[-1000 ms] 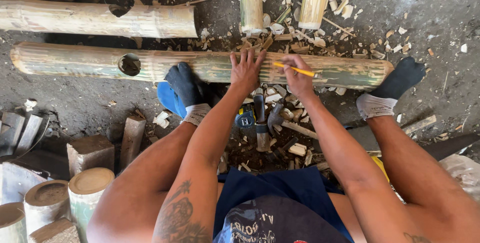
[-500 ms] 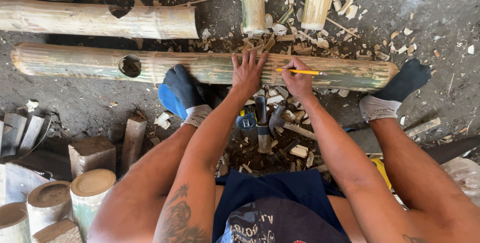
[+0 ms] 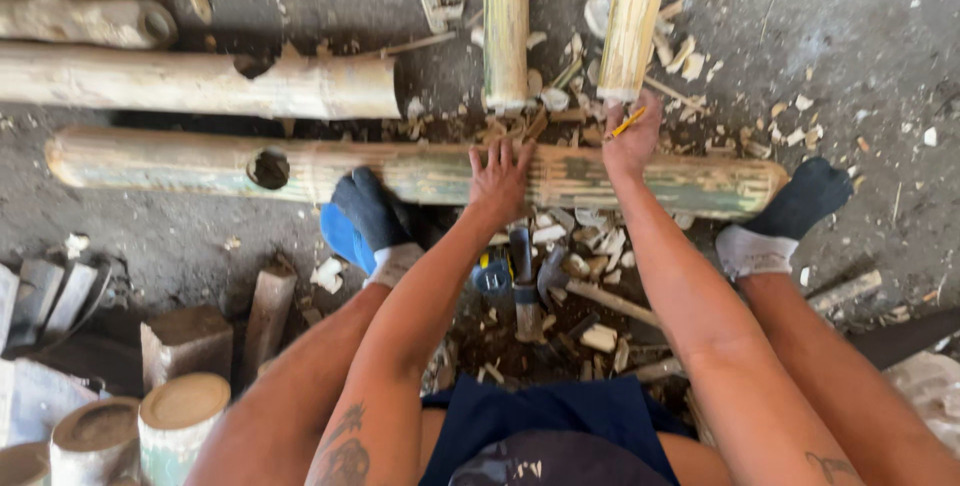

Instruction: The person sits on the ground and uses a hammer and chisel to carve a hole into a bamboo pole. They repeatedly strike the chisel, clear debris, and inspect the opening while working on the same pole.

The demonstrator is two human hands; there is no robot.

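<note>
The long, pale green-and-tan bamboo pole (image 3: 420, 171) is lain flat on the ground, and it is pressed down by the left hand (image 3: 500, 178) with open, spread fingers. The right hand (image 3: 632, 141), just beside it, is closed around a thin yellow pencil (image 3: 628, 122). A hammer (image 3: 527, 281) is seen below the hands.

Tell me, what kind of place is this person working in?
Probably a rough bamboo or woodworking yard, with the work done on the ground. Long bamboo poles lie on a dark floor strewn with wood chips, a hammer lies between the legs, and cut bamboo sections stand nearby.
</note>
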